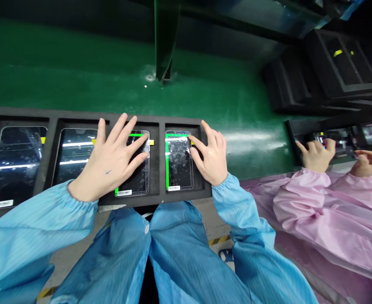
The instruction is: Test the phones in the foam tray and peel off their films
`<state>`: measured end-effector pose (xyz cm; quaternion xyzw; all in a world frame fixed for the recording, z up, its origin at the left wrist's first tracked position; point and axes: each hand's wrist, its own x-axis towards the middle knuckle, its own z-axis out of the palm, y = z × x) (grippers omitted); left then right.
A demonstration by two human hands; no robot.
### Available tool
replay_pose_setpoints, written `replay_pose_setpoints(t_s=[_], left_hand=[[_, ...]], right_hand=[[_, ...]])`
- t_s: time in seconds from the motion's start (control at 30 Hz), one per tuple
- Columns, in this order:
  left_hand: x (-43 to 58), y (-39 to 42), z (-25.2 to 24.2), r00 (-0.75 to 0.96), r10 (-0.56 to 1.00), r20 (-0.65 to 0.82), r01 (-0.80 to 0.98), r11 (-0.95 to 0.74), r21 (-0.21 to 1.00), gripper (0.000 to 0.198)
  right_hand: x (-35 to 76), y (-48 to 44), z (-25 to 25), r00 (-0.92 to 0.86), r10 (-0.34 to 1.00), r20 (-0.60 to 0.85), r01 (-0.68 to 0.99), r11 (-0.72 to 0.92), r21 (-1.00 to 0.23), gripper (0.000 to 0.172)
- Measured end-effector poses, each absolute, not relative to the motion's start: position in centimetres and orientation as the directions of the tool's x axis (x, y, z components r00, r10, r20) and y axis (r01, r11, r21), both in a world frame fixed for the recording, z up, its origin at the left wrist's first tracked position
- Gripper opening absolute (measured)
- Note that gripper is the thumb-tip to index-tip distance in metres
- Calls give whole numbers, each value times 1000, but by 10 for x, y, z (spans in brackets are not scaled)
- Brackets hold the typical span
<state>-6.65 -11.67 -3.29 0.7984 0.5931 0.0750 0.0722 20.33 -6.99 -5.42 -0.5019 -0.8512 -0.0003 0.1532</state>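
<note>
A black compartment tray (161, 162) lies along the near edge of the green table, with a glossy screen panel in each compartment in view. My left hand (114, 154) is spread over one panel (138, 175) with a lit green edge, thumb and index finger at its right side by a yellow tab. Over the rightmost compartment, my right hand (211, 156) has its fingers apart, index fingertip at the upper right corner of another green-edged panel (178, 164). Neither hand grips anything. Two dark panels, a far-left panel (18, 164) and its neighbour (72, 156), show no green.
A green post (165, 42) rises from the green table (78, 76) beyond the tray. At right, a co-worker in pink sleeves (300, 190) has both hands over another dark tray. Stacked black trays (341, 71) with yellow tabs stand at the back right.
</note>
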Motion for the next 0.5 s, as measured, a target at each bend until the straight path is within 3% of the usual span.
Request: replay_pose_setpoints(t_s=[0.5], left_hand=[[-60, -118, -29, 290, 957, 25, 945, -291, 149, 48]], right_hand=[[201, -73, -53, -471, 834, 286, 855, 512, -85, 32]])
